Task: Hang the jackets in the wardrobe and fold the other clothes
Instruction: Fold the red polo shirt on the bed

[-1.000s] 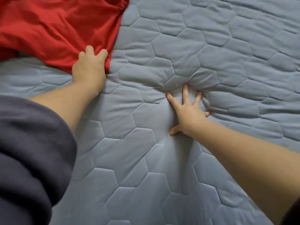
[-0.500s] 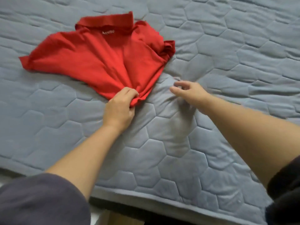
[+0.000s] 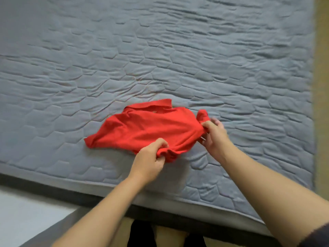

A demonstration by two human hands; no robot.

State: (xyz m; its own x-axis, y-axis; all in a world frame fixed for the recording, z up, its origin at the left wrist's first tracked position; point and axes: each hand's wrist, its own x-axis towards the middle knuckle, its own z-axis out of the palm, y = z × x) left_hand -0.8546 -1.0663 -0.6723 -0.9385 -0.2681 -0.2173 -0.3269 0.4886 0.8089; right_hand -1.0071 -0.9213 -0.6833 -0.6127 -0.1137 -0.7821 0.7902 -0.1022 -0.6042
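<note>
A red polo shirt (image 3: 147, 127) lies crumpled on the grey quilted bed cover (image 3: 160, 59), collar toward the far side and one sleeve pointing left. My left hand (image 3: 151, 157) is shut on the bunched lower hem at the shirt's near edge. At the shirt's right side my right hand (image 3: 213, 134) pinches the fabric next to the right sleeve. Both forearms reach in from the bottom of the view.
The bed's near edge (image 3: 106, 191) runs across the lower part of the view, with a dark base below it. Pale floor (image 3: 23, 216) shows at the bottom left. A tan strip (image 3: 322, 86) borders the bed on the right.
The view has pulled back from the bed. My left hand has dragged the shirt toward the near edge. My right hand has left the cover and taken hold of the shirt's right side.
</note>
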